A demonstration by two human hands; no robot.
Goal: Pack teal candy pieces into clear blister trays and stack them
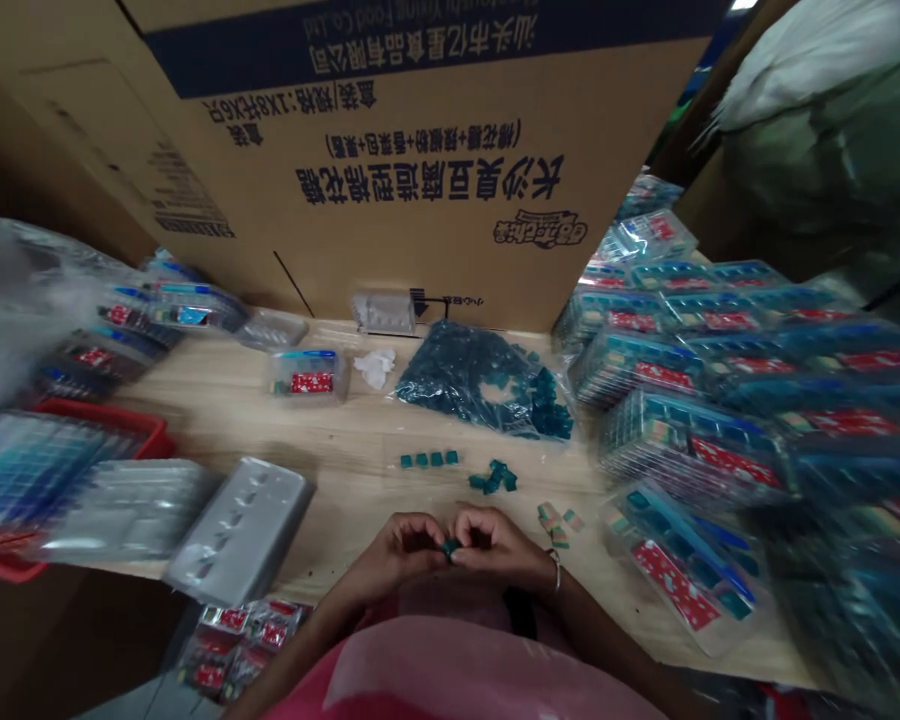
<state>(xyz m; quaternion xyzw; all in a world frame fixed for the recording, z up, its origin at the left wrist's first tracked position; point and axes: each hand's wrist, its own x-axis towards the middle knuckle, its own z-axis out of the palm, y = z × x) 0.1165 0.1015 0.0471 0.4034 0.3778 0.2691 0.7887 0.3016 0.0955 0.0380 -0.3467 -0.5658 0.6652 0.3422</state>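
Observation:
Close to my body, my left hand (412, 545) and my right hand (489, 540) meet with their fingertips pinched on one small teal piece (449, 547). Beyond them, several small teal squares (421, 460) lie in a short row. A loose heap of teal pieces (494, 477) sits just right of that row. Farther back lies a clear plastic bag (457, 385), full of the same teal pieces and spilling some at its right side. Pale striped pieces (555, 522) rest to the right of my right hand.
A large cardboard box (420, 240) walls off the back. Filled clear cases (690, 440) are stacked on the right, with one case (690, 570) lying nearer. At left are a red basket (157, 435), a clear moulded tray (244, 525) and a small filled box (311, 378). White tissue (375, 368) lies mid-table.

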